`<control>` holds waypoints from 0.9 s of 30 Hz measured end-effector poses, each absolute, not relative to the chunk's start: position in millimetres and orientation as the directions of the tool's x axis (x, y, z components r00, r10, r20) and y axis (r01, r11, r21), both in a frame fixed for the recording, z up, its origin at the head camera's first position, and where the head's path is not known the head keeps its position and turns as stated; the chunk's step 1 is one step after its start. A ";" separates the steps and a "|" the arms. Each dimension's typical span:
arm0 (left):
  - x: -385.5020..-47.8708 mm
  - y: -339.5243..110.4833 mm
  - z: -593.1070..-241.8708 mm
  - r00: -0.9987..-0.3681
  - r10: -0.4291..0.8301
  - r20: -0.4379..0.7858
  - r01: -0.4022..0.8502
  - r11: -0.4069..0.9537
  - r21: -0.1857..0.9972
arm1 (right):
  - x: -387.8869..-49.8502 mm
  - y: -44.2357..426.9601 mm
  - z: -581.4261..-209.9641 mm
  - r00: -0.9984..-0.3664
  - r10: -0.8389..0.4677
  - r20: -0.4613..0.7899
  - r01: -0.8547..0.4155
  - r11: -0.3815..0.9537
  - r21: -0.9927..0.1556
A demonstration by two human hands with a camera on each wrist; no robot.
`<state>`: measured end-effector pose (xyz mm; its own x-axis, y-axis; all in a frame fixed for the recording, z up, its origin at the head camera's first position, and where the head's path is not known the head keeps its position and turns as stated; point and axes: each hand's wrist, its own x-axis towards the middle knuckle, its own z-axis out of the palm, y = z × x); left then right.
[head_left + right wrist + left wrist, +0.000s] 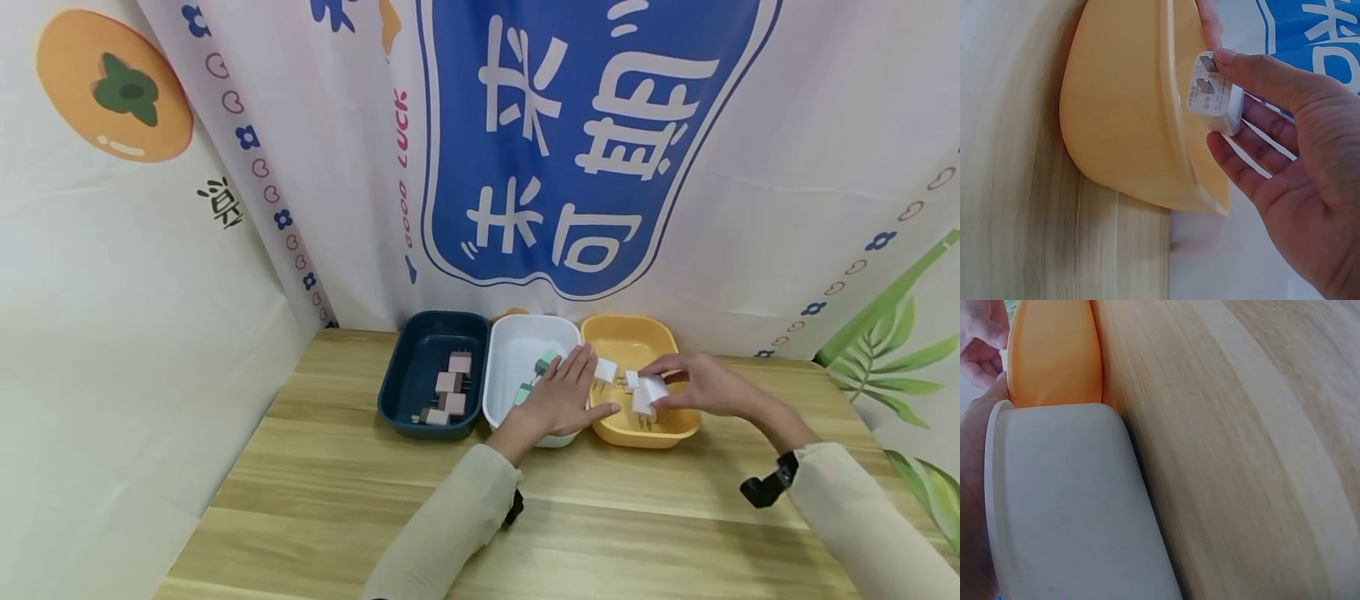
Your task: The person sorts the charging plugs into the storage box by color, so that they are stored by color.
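Note:
My right hand (703, 385) pinches a white charger plug (1215, 94) between thumb and fingers at the yellow bin (630, 331). In the right wrist view its two flat metal prongs face the camera. Other white charger plugs (604, 372) sit in that bin, partly hidden by my hands. My left hand (561, 398) lies with straight fingers across the right rim of the white bin (517, 329), its thumb reaching toward the yellow bin. Green charger plugs (522, 393) show in the white bin, partly covered by that hand.
A dark blue bin (395, 392) at the left holds several pink charger plugs (448, 383). The three bins stand side by side at the back of the wooden table (315, 500). Behind them hangs a printed cloth (360, 208).

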<state>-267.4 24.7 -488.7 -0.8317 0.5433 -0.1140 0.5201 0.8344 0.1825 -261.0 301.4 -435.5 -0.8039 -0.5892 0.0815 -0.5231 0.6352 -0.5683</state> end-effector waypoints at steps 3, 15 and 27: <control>-267.7 24.6 -489.2 -0.832 0.544 -0.111 0.520 0.834 0.184 | -264.8 296.8 -439.9 -0.800 -0.596 0.072 -0.516 0.620 -0.591; -266.6 23.3 -488.2 -0.826 0.553 -0.108 0.531 0.829 0.175 | -270.3 282.7 -450.7 -0.783 -0.617 0.072 -0.511 0.574 -0.639; -265.5 23.6 -487.6 -0.827 0.553 -0.103 0.533 0.828 0.173 | -277.3 279.8 -464.1 -0.795 -0.601 0.078 -0.492 0.565 -0.663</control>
<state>-265.5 23.6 -487.6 -0.8267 0.5532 -0.1026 0.5328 0.8283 0.1730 -277.3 279.8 -464.1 -0.7952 -0.6013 0.0780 -0.4919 0.5645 -0.6628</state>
